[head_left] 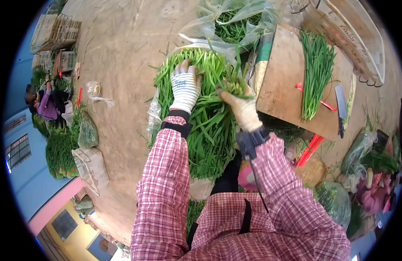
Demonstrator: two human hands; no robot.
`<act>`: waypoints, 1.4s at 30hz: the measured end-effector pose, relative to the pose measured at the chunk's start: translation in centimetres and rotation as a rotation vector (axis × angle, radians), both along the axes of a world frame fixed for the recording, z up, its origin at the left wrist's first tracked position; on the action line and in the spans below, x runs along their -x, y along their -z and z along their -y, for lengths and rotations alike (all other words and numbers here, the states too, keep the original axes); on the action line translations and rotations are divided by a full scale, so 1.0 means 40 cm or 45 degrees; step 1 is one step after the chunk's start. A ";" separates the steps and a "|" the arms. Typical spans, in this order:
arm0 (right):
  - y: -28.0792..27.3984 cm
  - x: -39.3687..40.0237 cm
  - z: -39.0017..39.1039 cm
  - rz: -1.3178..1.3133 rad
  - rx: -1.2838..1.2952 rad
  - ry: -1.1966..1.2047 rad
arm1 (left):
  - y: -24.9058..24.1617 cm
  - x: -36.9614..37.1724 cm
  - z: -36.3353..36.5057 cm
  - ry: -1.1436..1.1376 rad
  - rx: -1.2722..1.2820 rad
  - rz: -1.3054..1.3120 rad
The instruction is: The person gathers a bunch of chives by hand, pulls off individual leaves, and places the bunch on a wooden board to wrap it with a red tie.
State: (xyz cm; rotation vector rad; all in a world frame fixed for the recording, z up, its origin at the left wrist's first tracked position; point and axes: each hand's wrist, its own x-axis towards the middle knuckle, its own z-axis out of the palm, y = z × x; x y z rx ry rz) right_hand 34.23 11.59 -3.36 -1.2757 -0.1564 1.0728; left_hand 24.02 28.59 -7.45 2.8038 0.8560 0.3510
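Note:
A big heap of garlic chives (212, 135) lies in front of me on clear plastic, cut stem ends pointing away. My left hand (185, 87), in a striped white glove, rests on the heap near the stem ends. Its fingers reach forward over the stalks without gripping a bunch that I can see. My right hand (242, 106), also gloved, is closed around a small bunch of garlic chives (235, 87) at the heap's right side. On a wooden board (279, 74) to the right lies another bundle of chives (316, 74) over red ties, beside a knife (341, 108).
Beyond the heap is an open plastic bag of greens (238, 26). A crate (355, 39) stands past the board. Red strips (310, 150) hang by the board's near edge. Far left, a person (48, 102) sits among greens and crates (57, 32).

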 end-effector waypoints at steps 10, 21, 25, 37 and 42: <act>0.025 0.013 0.022 -0.056 -0.235 0.197 | -0.108 0.026 0.036 0.224 0.256 0.340; 0.066 -0.023 -0.025 -0.176 -0.449 0.001 | -0.021 0.043 0.138 0.010 0.389 0.363; 0.045 -0.010 -0.033 -0.041 -0.249 0.116 | -0.135 0.018 0.045 -0.269 1.088 0.630; -0.324 0.035 0.276 -0.187 -0.632 0.172 | 0.042 0.007 0.001 0.742 -0.039 -0.445; -0.355 -0.095 0.440 0.842 0.207 0.204 | -0.047 0.022 0.006 0.573 -0.081 -0.514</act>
